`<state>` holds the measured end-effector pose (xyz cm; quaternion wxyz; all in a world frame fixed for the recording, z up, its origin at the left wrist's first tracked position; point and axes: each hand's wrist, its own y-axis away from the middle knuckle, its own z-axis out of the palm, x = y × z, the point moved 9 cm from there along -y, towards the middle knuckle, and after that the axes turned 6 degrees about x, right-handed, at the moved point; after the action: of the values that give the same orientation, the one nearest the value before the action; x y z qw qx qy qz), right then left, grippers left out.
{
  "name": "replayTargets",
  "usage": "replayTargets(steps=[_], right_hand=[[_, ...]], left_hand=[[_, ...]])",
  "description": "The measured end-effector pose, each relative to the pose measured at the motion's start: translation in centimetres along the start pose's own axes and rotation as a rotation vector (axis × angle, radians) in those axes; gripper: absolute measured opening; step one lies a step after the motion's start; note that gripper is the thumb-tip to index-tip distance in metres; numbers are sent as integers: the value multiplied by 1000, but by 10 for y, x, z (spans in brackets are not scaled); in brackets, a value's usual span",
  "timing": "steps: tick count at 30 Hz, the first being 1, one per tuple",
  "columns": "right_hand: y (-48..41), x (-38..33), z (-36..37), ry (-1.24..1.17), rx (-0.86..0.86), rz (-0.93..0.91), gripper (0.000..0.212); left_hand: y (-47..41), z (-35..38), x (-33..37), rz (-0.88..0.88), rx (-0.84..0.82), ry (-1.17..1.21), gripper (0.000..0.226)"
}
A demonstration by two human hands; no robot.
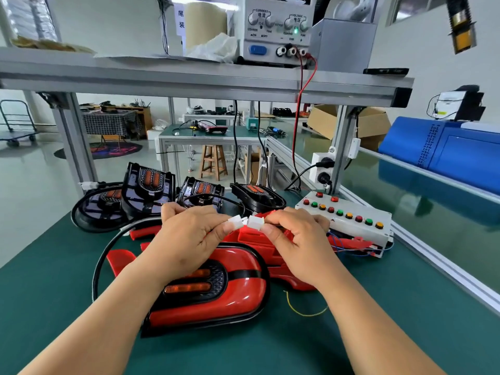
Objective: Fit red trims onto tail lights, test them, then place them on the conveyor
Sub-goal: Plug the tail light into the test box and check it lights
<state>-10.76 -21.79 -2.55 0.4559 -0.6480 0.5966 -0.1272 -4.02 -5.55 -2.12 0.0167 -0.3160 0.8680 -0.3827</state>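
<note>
A tail light with its red trim fitted (216,290) lies on the green mat in front of me, amber lamps facing up. Its black cable (108,255) loops round to the left. My left hand (189,234) pinches a small white plug (236,221). My right hand (295,234) pinches a white socket (255,221); the two connectors meet end to end above the light. Loose red trims (281,255) lie behind and under my hands. Several untrimmed black tail lights (147,188) stand at the back of the mat.
A white test box (349,217) with red, green and yellow buttons sits at the right. The green conveyor belt (405,190) runs along the right side behind an aluminium rail. A power supply (276,28) stands on the shelf overhead. A yellow wire (303,312) lies on the mat.
</note>
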Motion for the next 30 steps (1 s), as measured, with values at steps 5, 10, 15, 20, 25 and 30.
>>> replayTargets(steps=[5, 10, 15, 20, 25, 30], right_hand=[[1, -1, -1, -23, -14, -10, 20], [1, 2, -2, -32, -33, 16, 13], [1, 0, -3, -49, -37, 2, 18], [-1, -3, -8, -76, -4, -25, 24], [-1, -10, -8, -62, 26, -87, 30], [0, -10, -6, -16, 35, -132, 29]], left_hand=[[-2, 3, 3, -46, -11, 61, 44], [-3, 5, 4, -95, -24, 91, 61], [-4, 11, 2, -123, -43, 141, 58], [-4, 14, -6, -187, -58, 218, 64], [-4, 20, 0, -211, -157, 280, 60], [-11, 22, 4, -251, -251, 313, 64]])
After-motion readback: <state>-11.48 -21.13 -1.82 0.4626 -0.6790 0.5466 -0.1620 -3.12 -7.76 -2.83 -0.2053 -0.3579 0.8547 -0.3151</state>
